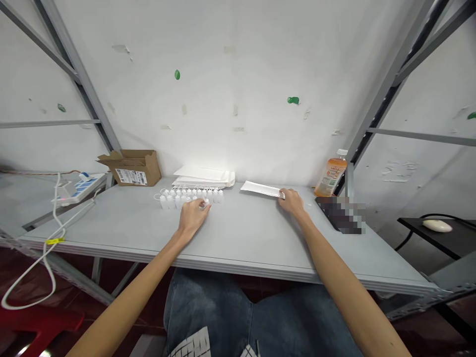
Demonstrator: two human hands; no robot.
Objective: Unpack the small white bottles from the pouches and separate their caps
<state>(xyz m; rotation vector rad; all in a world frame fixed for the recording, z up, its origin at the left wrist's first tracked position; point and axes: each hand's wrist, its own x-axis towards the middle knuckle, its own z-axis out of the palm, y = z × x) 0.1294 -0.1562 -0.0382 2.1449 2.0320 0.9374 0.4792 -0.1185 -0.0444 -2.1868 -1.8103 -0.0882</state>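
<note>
Several small white pieces (177, 201) with narrow tops stand in rows on the grey table, thin white loops showing at their left and back. My left hand (193, 215) is at the right front end of these rows. Its fingers are closed around one small white piece (207, 202), partly hidden by the fingertips. Further right, my right hand (292, 202) pinches the right end of a flat white strip (262, 189), which looks like folded card or a slim sleeve. Behind the rows lies a stack of white flat sheets or sleeves (204, 173).
An open cardboard box (139, 168) stands at the back left, near a power strip (82, 187) with white cables. At right are an orange drink bottle (330, 174) and a dark, partly pixelated flat object (334, 214). A white mouse (437, 226) lies on a black shelf.
</note>
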